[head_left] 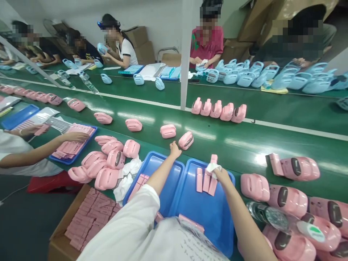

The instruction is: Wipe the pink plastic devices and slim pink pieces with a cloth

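Green bench (244,145). Right hand (222,176) pinching white cloth (212,167), pink bar (214,158) jutting beyond it, above blue tray (209,214). Pink casing (186,140) just beside left hand (175,149); left grip, contact: cannot tell.

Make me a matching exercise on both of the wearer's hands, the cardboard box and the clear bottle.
1. Left hand
2. Right hand
3. Cardboard box
4. Clear bottle

A. Filled with pink strips
B. Lying among bulky pink devices
C. Gripping a white cloth
D. Fingers near a pink unit with a dark oval

Pairs: 1-D, 2-C, 3-A, 4-B
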A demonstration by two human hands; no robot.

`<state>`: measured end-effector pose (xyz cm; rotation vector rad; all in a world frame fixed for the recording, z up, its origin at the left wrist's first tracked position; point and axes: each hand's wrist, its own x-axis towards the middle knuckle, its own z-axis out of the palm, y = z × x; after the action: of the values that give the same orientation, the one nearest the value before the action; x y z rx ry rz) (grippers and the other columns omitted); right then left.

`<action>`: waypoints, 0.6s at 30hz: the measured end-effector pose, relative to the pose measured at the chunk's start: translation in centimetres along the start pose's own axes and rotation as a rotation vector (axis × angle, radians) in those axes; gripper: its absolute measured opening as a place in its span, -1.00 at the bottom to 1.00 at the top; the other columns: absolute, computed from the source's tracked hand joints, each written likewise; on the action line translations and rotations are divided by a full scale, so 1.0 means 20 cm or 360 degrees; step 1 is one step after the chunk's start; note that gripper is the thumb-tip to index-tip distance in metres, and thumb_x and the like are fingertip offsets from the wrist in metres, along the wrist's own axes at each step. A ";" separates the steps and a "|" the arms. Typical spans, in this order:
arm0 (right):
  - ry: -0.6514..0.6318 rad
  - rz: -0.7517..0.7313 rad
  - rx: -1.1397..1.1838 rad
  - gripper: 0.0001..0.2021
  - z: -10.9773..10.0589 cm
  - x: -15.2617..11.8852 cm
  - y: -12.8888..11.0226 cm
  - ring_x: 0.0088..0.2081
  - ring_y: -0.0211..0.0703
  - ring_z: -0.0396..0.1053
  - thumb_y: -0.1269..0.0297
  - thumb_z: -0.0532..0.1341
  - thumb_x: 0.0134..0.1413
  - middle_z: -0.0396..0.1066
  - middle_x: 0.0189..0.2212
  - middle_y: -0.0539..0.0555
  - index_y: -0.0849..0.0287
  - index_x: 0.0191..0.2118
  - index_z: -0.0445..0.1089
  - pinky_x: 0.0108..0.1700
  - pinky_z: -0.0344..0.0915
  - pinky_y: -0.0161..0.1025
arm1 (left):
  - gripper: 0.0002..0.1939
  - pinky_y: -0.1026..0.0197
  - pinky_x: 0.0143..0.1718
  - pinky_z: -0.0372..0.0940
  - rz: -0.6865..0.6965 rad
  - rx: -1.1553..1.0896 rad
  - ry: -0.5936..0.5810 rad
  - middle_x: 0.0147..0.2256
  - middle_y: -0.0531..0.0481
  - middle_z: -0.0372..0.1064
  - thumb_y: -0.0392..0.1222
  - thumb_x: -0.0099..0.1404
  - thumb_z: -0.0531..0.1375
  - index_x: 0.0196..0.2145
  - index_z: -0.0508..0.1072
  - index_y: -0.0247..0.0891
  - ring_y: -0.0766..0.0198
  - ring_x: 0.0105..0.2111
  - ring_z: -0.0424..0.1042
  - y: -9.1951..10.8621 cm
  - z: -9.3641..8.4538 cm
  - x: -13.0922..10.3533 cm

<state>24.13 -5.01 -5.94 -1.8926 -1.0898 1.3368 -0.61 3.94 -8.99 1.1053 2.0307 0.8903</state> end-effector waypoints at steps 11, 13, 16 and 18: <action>-0.0244 -0.0146 0.0306 -0.61 0.23 0.04 -0.15 -0.61 -0.23 0.15 -0.07 0.22 -0.29 0.28 -0.67 0.00 0.21 -0.48 0.40 -0.54 0.08 -0.25 | -0.57 0.17 0.08 0.17 -0.0018 0.0120 0.0184 0.05 -0.23 0.29 -0.26 0.24 0.13 0.07 0.29 -0.29 0.12 0.04 0.33 0.09 -0.40 0.39; -0.0271 -0.0074 0.0365 -0.62 0.19 -0.04 -0.08 -0.66 -0.24 0.11 -0.09 0.22 -0.30 0.25 -0.71 0.00 0.18 -0.54 0.39 -0.59 0.05 -0.24 | -0.69 0.14 0.01 0.23 -0.0006 0.0103 0.0158 -0.08 -0.16 0.41 -0.28 0.25 0.12 -0.03 0.37 -0.28 0.17 -0.07 0.40 0.10 -0.39 0.38; -0.0263 0.0015 0.0463 -0.63 0.13 -0.17 0.03 -0.67 -0.16 0.18 -0.12 0.24 -0.27 0.32 -0.69 0.04 0.14 -0.55 0.40 -0.59 0.12 -0.18 | -0.73 0.05 0.02 0.23 0.0028 0.0065 0.0243 -0.11 -0.15 0.44 -0.29 0.27 0.09 -0.07 0.39 -0.27 0.14 -0.07 0.40 0.11 -0.39 0.30; -0.0266 0.0037 0.0536 -0.64 0.09 -0.24 0.09 -0.62 -0.07 0.29 -0.13 0.24 -0.23 0.40 -0.63 0.07 0.11 -0.53 0.43 -0.56 0.20 -0.13 | -0.70 0.02 0.07 0.19 0.0087 0.0011 0.0336 -0.06 -0.18 0.42 -0.32 0.27 0.05 -0.05 0.39 -0.26 0.10 -0.01 0.36 0.11 -0.41 0.21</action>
<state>22.18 -10.16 -5.73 -1.5745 -0.8567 1.6023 -7.98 6.52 -3.65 1.1154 2.1831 1.0673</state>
